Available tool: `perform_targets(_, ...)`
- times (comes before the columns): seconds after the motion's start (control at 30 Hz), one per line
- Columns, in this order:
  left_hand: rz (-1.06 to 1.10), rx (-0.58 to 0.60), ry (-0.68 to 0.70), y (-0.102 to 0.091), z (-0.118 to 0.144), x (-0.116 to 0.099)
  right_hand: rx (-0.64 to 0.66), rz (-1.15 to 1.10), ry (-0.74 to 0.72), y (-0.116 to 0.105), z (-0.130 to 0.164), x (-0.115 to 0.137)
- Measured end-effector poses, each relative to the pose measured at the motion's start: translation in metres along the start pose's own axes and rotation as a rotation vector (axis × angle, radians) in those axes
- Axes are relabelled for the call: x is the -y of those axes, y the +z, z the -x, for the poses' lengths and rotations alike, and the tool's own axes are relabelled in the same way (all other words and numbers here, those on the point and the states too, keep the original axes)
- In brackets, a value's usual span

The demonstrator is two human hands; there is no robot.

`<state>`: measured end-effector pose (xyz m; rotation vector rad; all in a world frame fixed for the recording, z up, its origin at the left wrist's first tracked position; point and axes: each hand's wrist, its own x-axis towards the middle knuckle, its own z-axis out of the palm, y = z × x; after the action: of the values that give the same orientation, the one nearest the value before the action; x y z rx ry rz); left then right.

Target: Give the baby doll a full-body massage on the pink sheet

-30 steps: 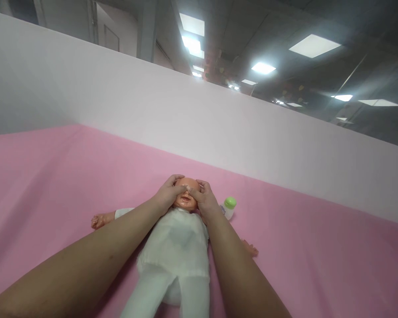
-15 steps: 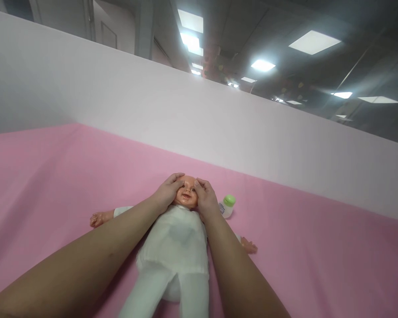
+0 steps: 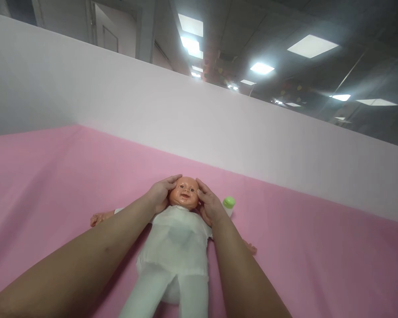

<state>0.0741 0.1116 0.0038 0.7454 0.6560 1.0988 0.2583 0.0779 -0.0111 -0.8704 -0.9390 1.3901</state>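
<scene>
A baby doll (image 3: 175,247) in white clothes lies on its back, its head toward the far wall and its arms spread. My left hand (image 3: 161,193) cups the left side of its head, fingers curved up along the temple. On the other side, my right hand (image 3: 209,203) cups the head in the same way. Both hands touch the head, and the doll's face shows between them. Partly hidden behind my right hand is a small bottle (image 3: 229,203) with a green cap. My forearms cover parts of the doll's outstretched arms.
A pink sheet (image 3: 295,234) with soft creases covers the surface under the doll. Beyond it rises a white partition (image 3: 199,119), slanting down to the right. Ceiling lights (image 3: 311,46) and an open door (image 3: 106,31) appear above the partition.
Both hands have slid outward and down from the doll's forehead and eyes to the sides of its head, uncovering more of the face. My right hand now hides more of the bottle.
</scene>
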Motion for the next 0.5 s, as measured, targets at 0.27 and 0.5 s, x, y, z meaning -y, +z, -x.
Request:
perform_targets(0.27, -0.087, -0.005, 0.056, 0.008, 0.004, 0.002, 0.000, 0.013, 0.010, 0.002, 0.002, 0.004)
perform_targets(0.5, -0.273, -0.004, 0.101, 0.007, 0.000, 0.002, -0.124, 0.235, -0.132, 0.024, -0.003, 0.000)
